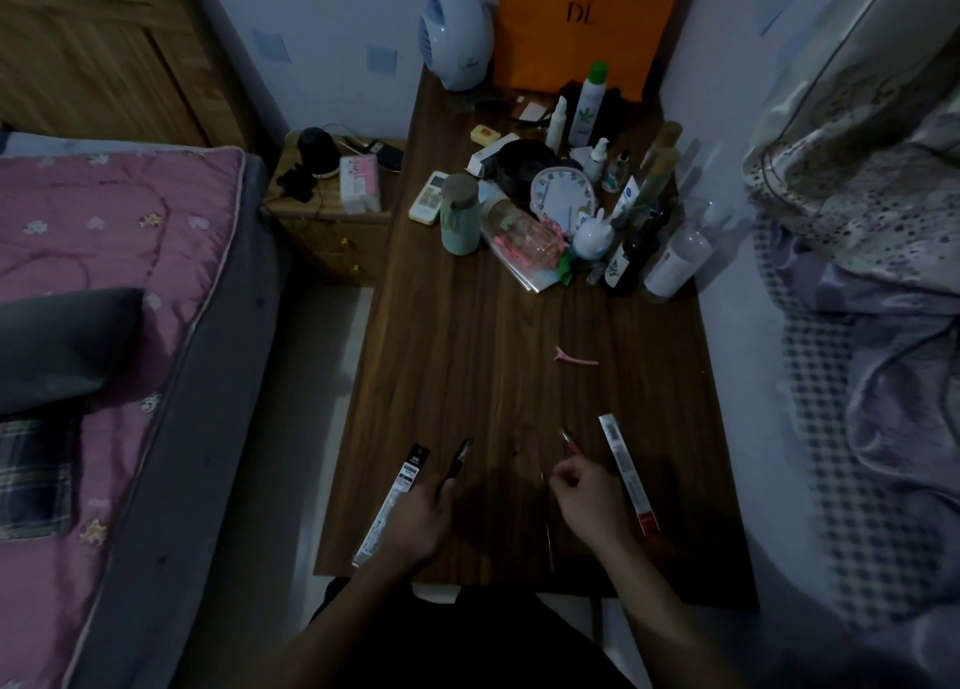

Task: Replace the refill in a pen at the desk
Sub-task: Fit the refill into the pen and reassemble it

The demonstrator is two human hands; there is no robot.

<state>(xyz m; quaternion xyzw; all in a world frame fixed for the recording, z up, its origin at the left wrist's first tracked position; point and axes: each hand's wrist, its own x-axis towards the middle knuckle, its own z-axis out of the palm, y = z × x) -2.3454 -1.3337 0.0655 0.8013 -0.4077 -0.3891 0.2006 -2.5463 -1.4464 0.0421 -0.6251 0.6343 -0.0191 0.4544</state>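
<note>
Pen parts are split across the near edge of the counter point(493, 356). Dark pen barrel point(460, 459) lies under the left hand point(423, 512): fingers curled onto its rear end, tip pointing away, so it looks pinched, though the light is too dim to be sure it's lifted. Right hand point(587, 501) is narrowed to a fingertip pinch; just beyond it sits a small red-tipped piece point(567, 440), probably the red pen's nose or refill end. Can't tell if the fingers actually touch it. A thin rod, likely a bare refill point(546, 522), lies between the two hands, barely visible.

Two refill packs flank the hands: black-labelled refill pack point(397, 501) touching the left hand's outer side, red-ended refill pack point(628, 473) just beside the right hand.

Judgement: mid-swap, barrel open, new refill not yet seated.

For a clean step:
- hold barrel steady with left, feed refill straight in with right, tip first
- match colour to barrel before inserting
- keep any small loose parts away from the counter edge
- light is poor, so feel for seating

Pink hair clip point(575, 356) sits well apart, mid-counter; bottle clutter point(545, 205) at the far end, out of the way.
</note>
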